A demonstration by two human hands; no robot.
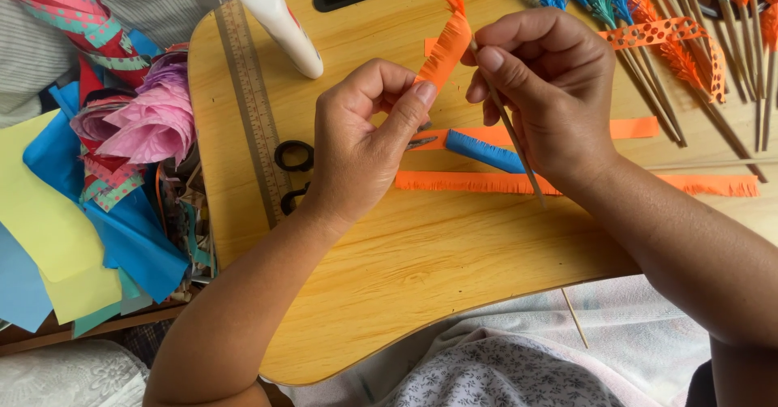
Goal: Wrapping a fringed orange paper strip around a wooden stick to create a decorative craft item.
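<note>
**Inspector A:** Head view. The left hand [356, 143] has its grip closed, thumb and forefinger pinching the lower end of an orange fringed paper strip [447, 46]. The right hand [543, 91] is likewise closed, pinching a thin wooden skewer [512, 135] against that same strip.

**Inspector B:** Condition of the strip?

**Inspector A:** Bright orange, narrow, one long edge cut into a fine fringe. It is held above the middle of the wooden bench [405, 269], nearer the far edge. Its long axis runs from the left fingertips up and slightly right, curving toward the far edge, where it leaves the frame.

**Inspector B:** And the skewer?

**Inspector A:** Pale, straight. Upper end meets the strip at the right fingertips; the lower end slants down and right toward the near edge, passing in front of the right wrist.

**Inspector B:** Surroundings?

**Inspector A:** On the bench under the hands: a flat orange fringed strip [478, 182] lying parallel to the near edge, a short blue fringed piece [485, 151] just beyond it, scissors [293, 157] partly hidden by the left hand, a ruler [253, 103] along the left edge, a glue bottle [275, 19] at the far left corner. Finished fringed sticks [664, 34] lie at the far right corner. Coloured paper sheets [89, 229] are piled off the left edge.
</note>
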